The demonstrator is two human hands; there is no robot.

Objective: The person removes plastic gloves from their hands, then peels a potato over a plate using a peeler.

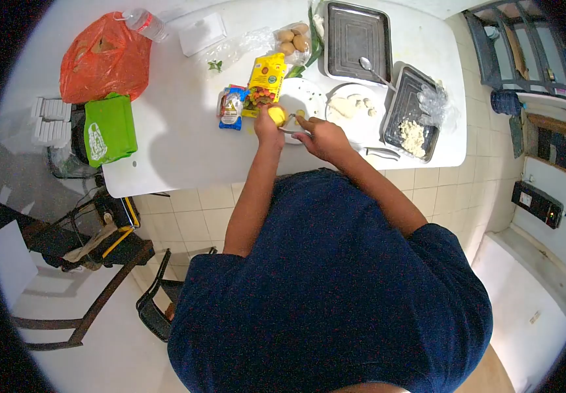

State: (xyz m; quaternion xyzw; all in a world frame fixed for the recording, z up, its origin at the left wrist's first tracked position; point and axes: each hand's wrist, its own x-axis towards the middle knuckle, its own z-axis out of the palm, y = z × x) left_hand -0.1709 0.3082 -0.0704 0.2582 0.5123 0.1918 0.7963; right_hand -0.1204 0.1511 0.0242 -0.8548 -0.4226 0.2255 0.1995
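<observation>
My left hand (270, 126) is wrapped round a yellow, roundish item (277, 116) above the near left edge of a white plate (312, 98). Just right of it, my right hand (322, 136) is closed on a small tool (290, 120), whose tip points toward the yellow item; its exact kind is hard to make out. Small green bits and a few pale pieces lie on the plate. Left of my hands are a yellow packet (268, 73) and a blue and white packet (232, 108). A second white plate (348, 124) with pale food stands to the right.
Two dark trays (359, 42) (394, 118) lie at the right, the nearer with crumbled food (413, 136) and a spoon (376, 71) by them. A knife (382, 154) rests near the front edge. A bag of potatoes (293, 40), red bag (105, 59) and green bag (111, 129) are also there.
</observation>
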